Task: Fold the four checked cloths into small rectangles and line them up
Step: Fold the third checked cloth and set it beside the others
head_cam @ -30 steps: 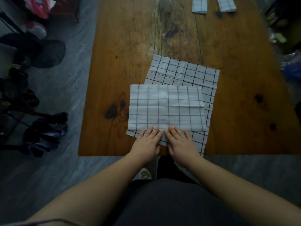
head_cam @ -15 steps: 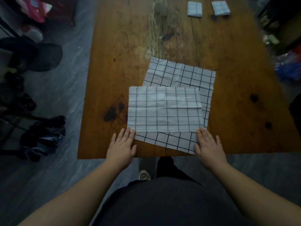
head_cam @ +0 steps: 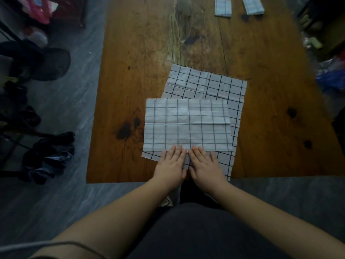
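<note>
Checked white cloth with thin dark grid lines [head_cam: 211,85] lies opened flat and slightly askew at the centre of the frame, on a broad brown wooden surface [head_cam: 141,53] that fills the upper and middle picture and carries dark knots and a pale worn streak. Grey floor [head_cam: 74,113] borders the surface on the left and along its near edge, with a dark heap of fabric [head_cam: 50,156] at the left of the frame. A second checked cloth, folded in half into a wide rectangle [head_cam: 186,124], lies on top of the flat one, covering its lower left part, so the flat one shows above, to the right and in a strip below. Two bare forearms reach up from the bottom of the frame. The left hand [head_cam: 170,165] and right hand [head_cam: 205,165] lie side by side, almost touching, at the near edge of the folded cloth; their fingers [head_cam: 175,151] are straight and close together, pressed flat on the fabric and gripping nothing. Two small folded checked rectangles, one [head_cam: 222,7] left of the other [head_cam: 253,6], sit apart at the upper right of the frame, well away from the hands.
</note>
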A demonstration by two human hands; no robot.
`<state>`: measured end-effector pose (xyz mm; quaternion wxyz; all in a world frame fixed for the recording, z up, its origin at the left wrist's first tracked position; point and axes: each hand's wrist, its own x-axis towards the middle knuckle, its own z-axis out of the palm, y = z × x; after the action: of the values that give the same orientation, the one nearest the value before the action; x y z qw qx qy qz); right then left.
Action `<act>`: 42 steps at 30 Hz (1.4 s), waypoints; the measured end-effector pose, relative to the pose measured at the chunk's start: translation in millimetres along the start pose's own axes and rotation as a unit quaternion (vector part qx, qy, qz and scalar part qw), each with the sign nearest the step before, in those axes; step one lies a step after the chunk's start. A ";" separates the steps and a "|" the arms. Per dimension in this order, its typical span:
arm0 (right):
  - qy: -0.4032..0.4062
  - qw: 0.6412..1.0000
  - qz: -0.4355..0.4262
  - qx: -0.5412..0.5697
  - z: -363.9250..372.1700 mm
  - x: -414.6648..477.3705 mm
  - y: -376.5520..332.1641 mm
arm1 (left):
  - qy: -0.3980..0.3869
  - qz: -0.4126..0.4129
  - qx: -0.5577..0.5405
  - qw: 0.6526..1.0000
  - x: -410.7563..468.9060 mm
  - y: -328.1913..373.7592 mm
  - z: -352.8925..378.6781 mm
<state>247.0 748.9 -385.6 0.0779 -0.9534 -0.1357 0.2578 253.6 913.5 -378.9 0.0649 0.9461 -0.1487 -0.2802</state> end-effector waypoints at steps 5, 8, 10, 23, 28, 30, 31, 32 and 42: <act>-0.001 0.999 0.028 -0.017 -5.3 -12.2 28.9 | 0.026 -0.020 -0.008 0.999 -15.6 -32.0 5.0; 0.005 0.998 0.061 -0.030 -5.8 -24.8 55.6 | 0.031 -0.062 -0.010 0.998 -30.4 -57.7 5.9; 0.012 0.996 0.081 -0.031 -3.9 -32.3 73.5 | 0.035 -0.085 -0.010 0.996 -39.6 -73.7 7.7; 0.114 0.992 0.028 0.052 -30.7 -3.4 59.3 | 0.148 -0.023 -0.080 0.985 -14.9 -42.1 -13.2; 0.092 0.994 -0.032 0.046 -38.3 31.3 48.3 | 0.140 0.046 -0.095 0.985 22.1 -18.8 -19.3; 0.086 0.994 -0.050 0.037 -39.6 41.8 50.3 | 0.137 0.051 -0.092 0.985 29.9 -15.9 -21.1; 0.085 0.994 -0.060 0.033 -40.2 45.3 52.8 | 0.137 0.053 -0.091 0.985 32.9 -15.8 -21.5; 0.084 0.993 -0.073 0.028 -40.4 47.7 55.7 | 0.135 0.052 -0.091 0.985 35.4 -16.3 -21.1; 0.147 0.980 -0.133 0.031 -50.4 51.0 55.7 | 0.163 0.029 -0.061 0.984 42.5 -18.5 -19.8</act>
<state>327.4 707.2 -378.6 0.1599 -0.9515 -0.2402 0.1062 302.9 918.3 -387.9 0.1537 0.9688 -0.1458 -0.1287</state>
